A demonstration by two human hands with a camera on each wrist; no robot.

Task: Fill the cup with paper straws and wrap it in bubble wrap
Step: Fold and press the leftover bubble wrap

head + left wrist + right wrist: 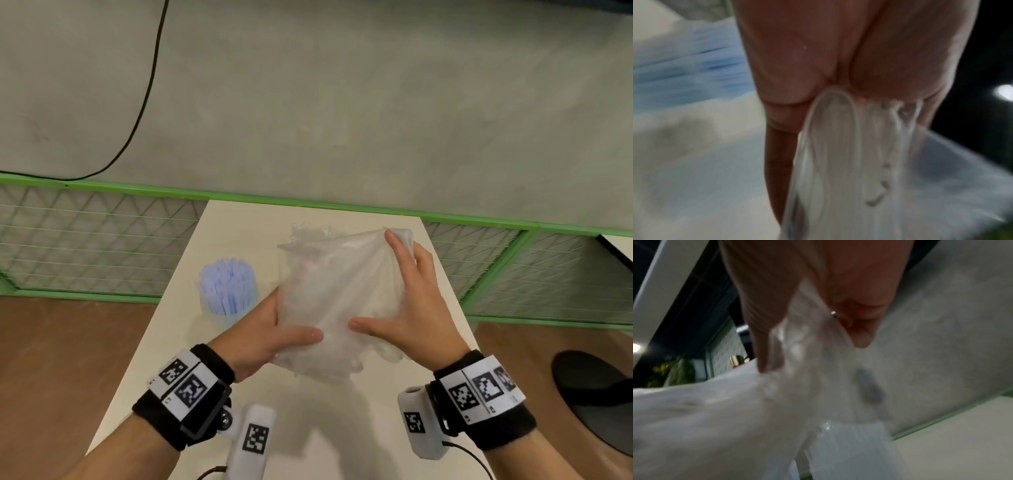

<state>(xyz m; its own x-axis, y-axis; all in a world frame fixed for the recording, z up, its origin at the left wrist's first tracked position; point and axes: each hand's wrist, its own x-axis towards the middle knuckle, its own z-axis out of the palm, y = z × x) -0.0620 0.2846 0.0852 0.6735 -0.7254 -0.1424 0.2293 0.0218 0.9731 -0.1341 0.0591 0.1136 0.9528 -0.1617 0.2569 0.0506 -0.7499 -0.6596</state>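
A clear cup full of pale blue paper straws [228,294] stands upright on the left part of the white table [164,342]. It shows as a blue blur [694,68] in the left wrist view. Both hands hold a crumpled sheet of clear bubble wrap [329,294] above the table's middle. My left hand [274,337] grips its near left edge, thumb on top, fingers hidden under the sheet. My right hand [407,301] grips the right side, fingers bunching the far corner. The wrist views show the bubble wrap [849,162] [797,386] pinched in each hand.
A green-framed wire mesh fence [96,240] runs behind the table, with grey concrete floor and a black cable [150,85] beyond. A black round stool seat [596,394] is at the right. Brown floor lies on both sides of the table.
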